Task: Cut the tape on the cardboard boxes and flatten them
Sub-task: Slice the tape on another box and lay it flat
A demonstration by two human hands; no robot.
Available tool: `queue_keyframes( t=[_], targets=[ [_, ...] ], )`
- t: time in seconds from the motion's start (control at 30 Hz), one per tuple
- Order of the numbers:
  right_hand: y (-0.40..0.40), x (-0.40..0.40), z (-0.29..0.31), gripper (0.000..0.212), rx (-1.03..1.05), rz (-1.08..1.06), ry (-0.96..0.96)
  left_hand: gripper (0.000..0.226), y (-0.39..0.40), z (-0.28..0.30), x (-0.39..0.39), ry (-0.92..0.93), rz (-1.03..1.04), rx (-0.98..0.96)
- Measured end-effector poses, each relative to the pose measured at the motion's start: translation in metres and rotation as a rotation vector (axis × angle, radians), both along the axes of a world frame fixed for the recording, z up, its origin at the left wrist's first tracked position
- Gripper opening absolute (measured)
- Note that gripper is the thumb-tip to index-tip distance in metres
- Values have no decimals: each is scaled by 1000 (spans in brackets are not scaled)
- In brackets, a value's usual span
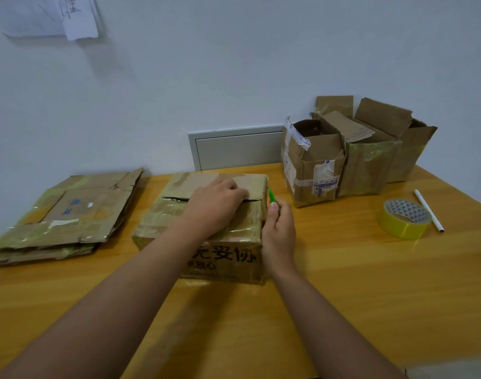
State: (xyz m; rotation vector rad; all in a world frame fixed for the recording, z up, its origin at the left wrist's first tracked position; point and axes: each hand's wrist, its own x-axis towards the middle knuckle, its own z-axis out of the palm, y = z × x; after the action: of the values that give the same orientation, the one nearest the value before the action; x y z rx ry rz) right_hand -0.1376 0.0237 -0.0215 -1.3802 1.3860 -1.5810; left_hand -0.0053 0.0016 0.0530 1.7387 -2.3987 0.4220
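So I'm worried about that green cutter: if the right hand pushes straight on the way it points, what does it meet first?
Probably nothing: the right hand aims the green cutter beside the taped box toward the wall; depth is unclear.

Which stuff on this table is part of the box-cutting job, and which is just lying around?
In the job: taped box, green cutter in the right hand, flattened boxes, open boxes.
Lying about: yellow tape roll, white pen.
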Motion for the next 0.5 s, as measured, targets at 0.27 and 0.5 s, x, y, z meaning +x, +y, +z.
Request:
queue_keyframes(
  t=[0.27, 0.5],
  targets=[
    [48, 40, -1, 33, -70, 53, -84, 29, 13, 12, 27, 387, -59, 331],
    [-20, -10, 17, 24, -209, 69, 188, 66, 35, 4, 27, 199, 139, 363]
  ],
)
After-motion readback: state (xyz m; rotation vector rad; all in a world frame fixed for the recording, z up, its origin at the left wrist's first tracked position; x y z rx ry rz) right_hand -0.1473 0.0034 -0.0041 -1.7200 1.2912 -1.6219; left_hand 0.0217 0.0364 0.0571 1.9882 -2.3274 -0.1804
